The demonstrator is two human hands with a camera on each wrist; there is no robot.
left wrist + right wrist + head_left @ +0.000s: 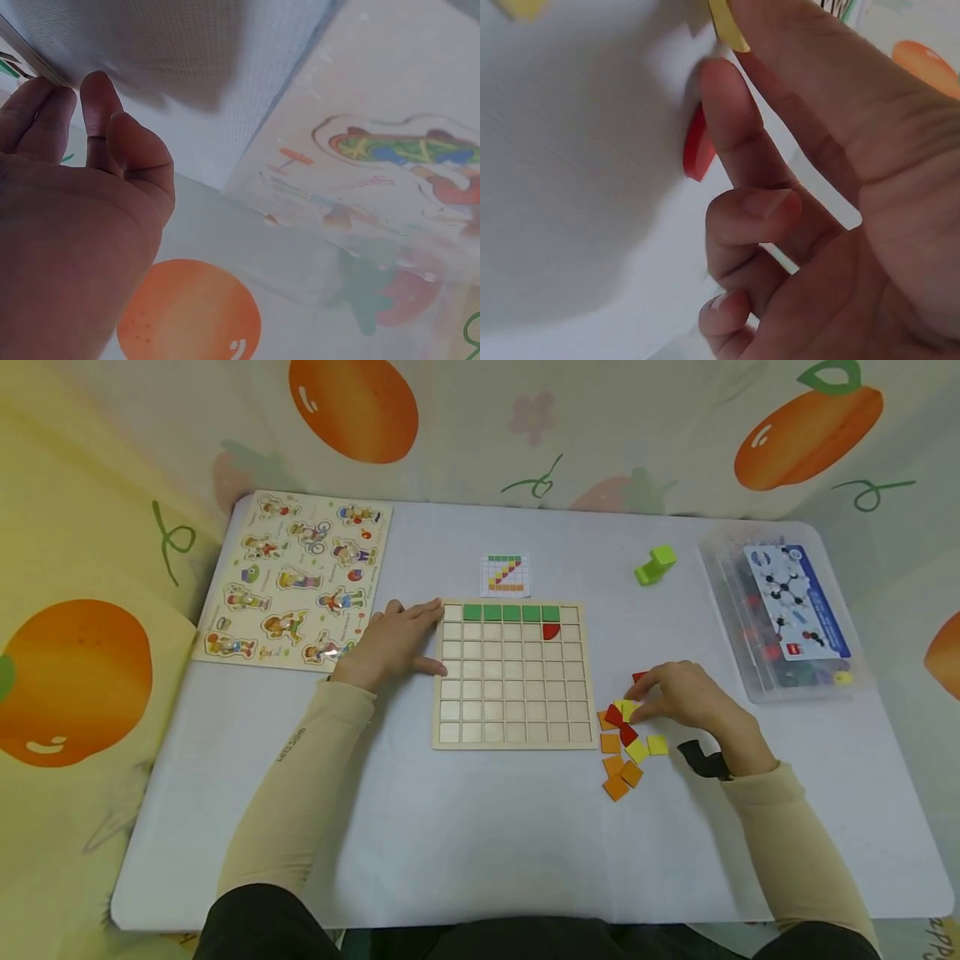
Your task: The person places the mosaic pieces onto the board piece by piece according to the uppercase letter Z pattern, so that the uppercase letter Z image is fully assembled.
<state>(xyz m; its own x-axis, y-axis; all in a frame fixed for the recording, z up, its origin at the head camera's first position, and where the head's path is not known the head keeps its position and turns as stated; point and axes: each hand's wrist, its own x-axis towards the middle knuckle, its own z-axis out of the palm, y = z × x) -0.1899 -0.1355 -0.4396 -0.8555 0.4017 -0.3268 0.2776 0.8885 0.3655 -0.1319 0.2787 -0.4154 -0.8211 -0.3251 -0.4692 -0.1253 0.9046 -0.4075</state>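
My left hand (393, 643) rests at the left edge of a wooden grid board (590, 693), fingers and thumb touching its frame. The board's top row bears several green square tiles (512, 613), with a red quarter-round tile (551, 632) below the right end. Right of the board, my right hand (686, 693) is over a loose pile, with thumb and index finger at a yellow square tile (726, 26); its ring and little fingers are curled. A red tile (698, 146) lies by another fingertip. Orange tiles (616, 787) and more red and yellow tiles lie around.
A small pattern card (505, 576) lies behind the board. A picture puzzle board (292, 578) occupies the back left. Light green blocks (656, 565) stand at the back right, beside a clear plastic case (787, 610). A black strap end (703, 760) hangs near the right wrist.
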